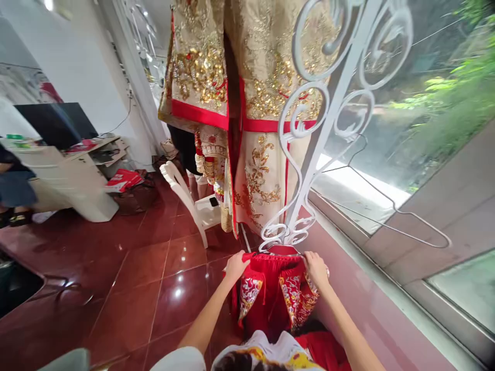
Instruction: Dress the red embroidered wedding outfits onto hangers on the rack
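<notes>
A red embroidered garment (pixel 273 293) hangs in front of me, below a white scrolled metal stand (pixel 309 154). My left hand (pixel 235 267) is closed on the garment's upper left edge. My right hand (pixel 316 268) is closed on its upper right edge. Both arms reach forward and hold the cloth spread between them. Gold and red patterned panels hang down the garment's front. The stand's curled foot sits just above the garment's top edge.
A gold sequined robe with red trim (pixel 232 103) hangs ahead. A white plastic chair (pixel 189 198) stands on the red tiled floor (pixel 135 278). A white desk (pixel 69 180) with a dark monitor (pixel 54 123) is at left. A window (pixel 406 129) runs along the right.
</notes>
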Tool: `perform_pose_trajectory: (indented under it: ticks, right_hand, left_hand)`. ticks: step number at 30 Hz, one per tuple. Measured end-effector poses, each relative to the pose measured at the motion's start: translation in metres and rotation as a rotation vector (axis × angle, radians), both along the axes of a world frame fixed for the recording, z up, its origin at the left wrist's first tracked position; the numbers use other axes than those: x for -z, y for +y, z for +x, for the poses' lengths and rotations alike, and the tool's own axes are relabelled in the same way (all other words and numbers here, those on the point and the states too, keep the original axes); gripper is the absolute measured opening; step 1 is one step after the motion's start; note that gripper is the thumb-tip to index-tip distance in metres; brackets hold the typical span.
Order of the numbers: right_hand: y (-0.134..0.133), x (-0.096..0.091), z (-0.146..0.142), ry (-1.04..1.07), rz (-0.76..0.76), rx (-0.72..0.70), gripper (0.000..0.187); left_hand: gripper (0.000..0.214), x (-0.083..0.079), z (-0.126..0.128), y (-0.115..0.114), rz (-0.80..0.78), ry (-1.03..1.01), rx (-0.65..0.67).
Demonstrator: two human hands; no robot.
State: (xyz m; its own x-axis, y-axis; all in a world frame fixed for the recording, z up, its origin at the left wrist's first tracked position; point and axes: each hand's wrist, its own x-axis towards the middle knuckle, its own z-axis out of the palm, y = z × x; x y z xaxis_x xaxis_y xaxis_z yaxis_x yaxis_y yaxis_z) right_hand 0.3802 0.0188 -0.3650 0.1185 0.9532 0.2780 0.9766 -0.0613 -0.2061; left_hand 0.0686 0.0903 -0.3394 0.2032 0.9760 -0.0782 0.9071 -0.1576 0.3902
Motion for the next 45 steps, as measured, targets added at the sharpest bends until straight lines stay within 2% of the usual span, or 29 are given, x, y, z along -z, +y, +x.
perform_pose_trajectory:
  ticks: [3,7,9,11,12,14,17,18,21,23,25,26,28,32,35,37,40,42,45]
  right_hand:
    - [-0.004,0.005,-0.009,0.03,0.056,-0.016,0.03]
    - [-0.017,0.006,-0.015,0.065,0.182,0.061,0.036]
    - [-0.027,-0.006,-0.014,0.095,0.306,0.112,0.037]
    - [-0.04,-0.033,-0.013,0.129,0.428,0.12,0.036]
    - [-0.047,-0.052,-0.015,0.138,0.473,0.104,0.035]
    - [-0.058,-0.103,-0.02,0.121,0.544,0.052,0.038]
    - [-0.062,-0.198,-0.032,0.015,0.742,-0.033,0.036]
    - [-0.059,-0.232,-0.035,-0.022,0.787,-0.033,0.035]
    - [-0.042,-0.328,-0.041,-0.113,0.805,0.103,0.034]
    - [-0.029,-0.376,-0.041,-0.091,0.74,0.128,0.034]
    - [-0.018,-0.405,-0.04,-0.066,0.728,0.125,0.034]
    - [-0.015,-0.412,-0.04,-0.059,0.723,0.118,0.034]
    - [-0.01,-0.414,-0.04,-0.06,0.692,0.101,0.034]
    - [-0.002,-0.392,-0.041,-0.071,0.562,0.051,0.034]
    - [0.004,-0.378,-0.039,-0.089,0.525,0.05,0.035]
    - [0.004,-0.369,-0.036,-0.141,0.531,0.127,0.036]
    - [-0.002,-0.348,-0.029,-0.161,0.532,0.283,0.051]
    - [-0.004,-0.332,-0.027,-0.087,0.474,0.291,0.065]
    - [0.005,-0.312,-0.034,0.028,0.419,0.251,0.083]
  left_hand:
    - [0.015,-0.022,-0.016,-0.003,0.034,0.024,0.051]
    - [0.012,-0.071,-0.021,0.001,0.113,0.04,0.159]
    - [0.015,-0.099,-0.017,0.004,0.157,0.043,0.215]
    - [0.018,-0.129,-0.015,0.005,0.235,0.028,0.26]
    - [0.021,-0.145,-0.017,0.006,0.294,-0.002,0.282]
    - [0.028,-0.18,-0.025,0.007,0.454,-0.118,0.345]
    - [0.032,-0.245,-0.041,0.011,0.707,-0.312,0.446]
    - [0.034,-0.27,-0.044,0.013,0.769,-0.338,0.447]
    - [0.046,-0.347,-0.044,0.024,0.909,-0.347,0.331]
    - [0.051,-0.387,-0.038,0.034,0.931,-0.294,0.316]
    - [0.054,-0.408,-0.032,0.042,0.928,-0.247,0.338]
    - [0.056,-0.41,-0.03,0.046,0.919,-0.235,0.346]
    - [0.057,-0.401,-0.03,0.052,0.875,-0.246,0.339]
    - [0.051,-0.356,-0.036,0.058,0.711,-0.302,0.32]
    - [0.05,-0.336,-0.04,0.052,0.682,-0.307,0.302]
    - [0.046,-0.333,-0.041,0.039,0.706,-0.202,0.215]
    - [0.044,-0.333,-0.036,0.008,0.784,0.092,-0.066]
    - [0.048,-0.331,-0.029,-0.014,0.84,0.242,-0.227]
    - [0.05,-0.324,-0.015,-0.032,0.88,0.291,-0.276]
